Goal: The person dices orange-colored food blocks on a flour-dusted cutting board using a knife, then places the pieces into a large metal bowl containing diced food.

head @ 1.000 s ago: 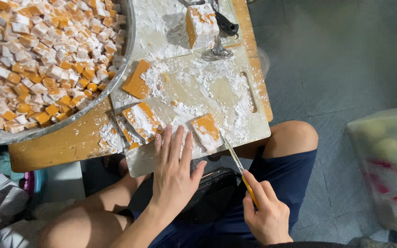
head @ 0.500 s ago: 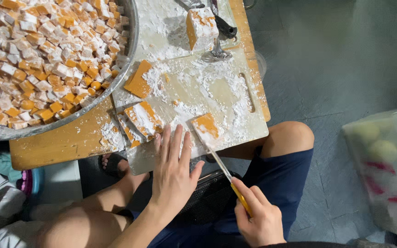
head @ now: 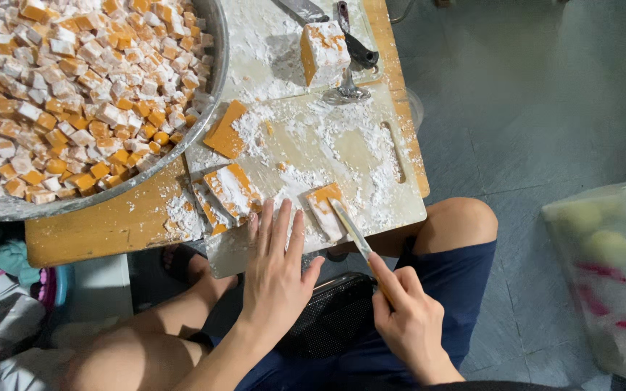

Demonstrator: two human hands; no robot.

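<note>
The right hand (head: 407,318) pinches a knife (head: 349,230) on the soft, floury orange slab (head: 325,210), while the left hand (head: 277,279) lies flat and spread at its 9 o'clock.

One head-worn camera looks steeply down, close above the floured cutting board (head: 371,156) and the person's lap.

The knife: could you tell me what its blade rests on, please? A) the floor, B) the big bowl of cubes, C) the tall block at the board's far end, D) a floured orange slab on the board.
D: the right hand holds the knife with its blade on the slab on the board.
</note>
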